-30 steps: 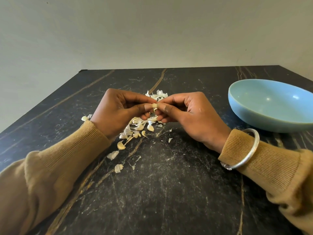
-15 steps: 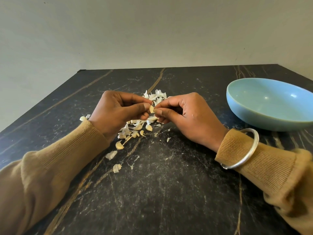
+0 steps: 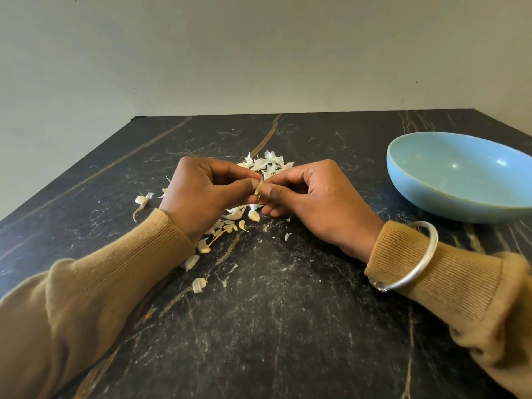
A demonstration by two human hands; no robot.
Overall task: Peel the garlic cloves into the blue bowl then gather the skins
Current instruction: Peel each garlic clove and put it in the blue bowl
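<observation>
- Left hand and right hand meet fingertip to fingertip above the table; both are curled, and thumbs and forefingers pinch one clove between them
- Skins lie piled just behind the hands, partly hidden by them; loose cloves and scraps trail under the left wrist
- Bowl stands well to the right, apart from the hands
- Bangle rings the right sleeve

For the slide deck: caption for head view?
Left hand and right hand pinch a garlic clove over scattered skins; blue bowl to the right.
</observation>
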